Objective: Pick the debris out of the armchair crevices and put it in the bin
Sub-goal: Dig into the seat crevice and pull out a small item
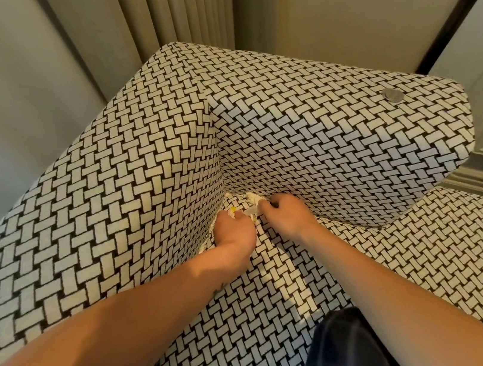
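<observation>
- the debris [251, 197] lay in the far corner of the seat, wedged where the back, the right arm and the cushion of the armchair [137, 167] met; it was pale, crumpled and papery, with a small yellow fleck [233, 209] at its left end.
- the right hand [289, 215] had its fingers curled in, pinching a whitish piece of that debris at the seam.
- the left hand [235, 230] was knuckles-up, its fingers bent down into the crevice just left of the scrap; the fingertips were hidden, so i cannot tell whether it had hold of anything.
- progress looked early: litter sat in the gap, nothing was lifted clear, and no bin was in view, so the carrying and dropping were all left to do.
- the upholstery was a nubbly black-and-cream basketweave over rounded, padded blocks.
- a flat round silvery disc [393, 95], possibly a coin, rested on top of the right arm, far from the hands.
- pleated beige curtain [183, 9] hung behind the chair.
</observation>
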`<state>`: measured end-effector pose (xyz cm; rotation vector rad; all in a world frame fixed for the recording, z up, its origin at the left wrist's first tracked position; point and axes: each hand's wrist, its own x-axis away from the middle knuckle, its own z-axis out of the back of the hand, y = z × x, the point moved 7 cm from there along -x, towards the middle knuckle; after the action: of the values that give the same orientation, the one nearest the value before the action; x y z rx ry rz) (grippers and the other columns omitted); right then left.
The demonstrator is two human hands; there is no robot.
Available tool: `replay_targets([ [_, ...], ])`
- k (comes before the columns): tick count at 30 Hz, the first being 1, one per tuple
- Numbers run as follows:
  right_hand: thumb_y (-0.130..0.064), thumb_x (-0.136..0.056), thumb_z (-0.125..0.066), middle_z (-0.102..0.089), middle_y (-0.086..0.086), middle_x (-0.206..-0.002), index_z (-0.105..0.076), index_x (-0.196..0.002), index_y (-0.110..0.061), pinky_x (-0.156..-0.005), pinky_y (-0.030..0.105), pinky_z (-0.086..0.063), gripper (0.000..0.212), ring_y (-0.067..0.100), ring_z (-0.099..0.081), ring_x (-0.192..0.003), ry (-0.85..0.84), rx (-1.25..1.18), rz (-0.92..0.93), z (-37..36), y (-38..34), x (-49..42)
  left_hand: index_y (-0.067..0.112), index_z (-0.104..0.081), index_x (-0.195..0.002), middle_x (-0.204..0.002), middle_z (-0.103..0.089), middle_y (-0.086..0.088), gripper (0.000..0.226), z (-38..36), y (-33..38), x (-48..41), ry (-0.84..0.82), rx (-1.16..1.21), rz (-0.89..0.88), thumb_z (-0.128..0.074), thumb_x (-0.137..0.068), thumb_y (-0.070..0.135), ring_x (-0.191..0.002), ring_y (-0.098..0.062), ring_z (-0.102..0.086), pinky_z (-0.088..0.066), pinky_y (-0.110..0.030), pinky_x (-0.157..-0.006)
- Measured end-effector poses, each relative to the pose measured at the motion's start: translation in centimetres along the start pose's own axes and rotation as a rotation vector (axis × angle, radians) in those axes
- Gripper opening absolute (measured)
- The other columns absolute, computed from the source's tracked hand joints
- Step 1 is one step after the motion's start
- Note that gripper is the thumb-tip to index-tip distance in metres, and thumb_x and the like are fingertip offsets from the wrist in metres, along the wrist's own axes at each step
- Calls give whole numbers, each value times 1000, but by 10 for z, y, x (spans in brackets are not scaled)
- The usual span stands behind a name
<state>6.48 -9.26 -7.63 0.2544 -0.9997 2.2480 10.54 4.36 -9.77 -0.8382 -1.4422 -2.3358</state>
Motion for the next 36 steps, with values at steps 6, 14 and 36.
replay_targets([
  [6, -62, -101, -39, -46, 17, -146, -60, -136, -20, -117, 46, -25, 58, 37, -29, -142, -114, 130, -105, -18, -5, -15, 11, -43, -141, -134, -60, -22, 39, 3, 1, 1, 18, 8, -21, -36, -108, 31, -125, -43, -58, -48, -55, -105],
  [14, -54, -97, -51, -65, 11, -123, -72, -118, -37, -108, 45, -24, 34, 32, -36, -131, 157, -43, -149, -26, 2, -26, 13, -47, -135, -130, -61, -19, 34, 0, 1, 1, -18, 35, -23, -38, -107, 31, -124, -42, -58, -49, -54, -102],
  [36, -22, -101, -51, -71, 4, -96, -69, -104, -10, -78, 29, -46, 22, 16, -63, -85, -31, -611, 139, 24, 13, 43, 16, -60, -117, -72, -54, -1, 39, -31, 20, 37, -565, 381, 71, -40, -106, 48, -50, -8, -41, -28, -18, -35],
])
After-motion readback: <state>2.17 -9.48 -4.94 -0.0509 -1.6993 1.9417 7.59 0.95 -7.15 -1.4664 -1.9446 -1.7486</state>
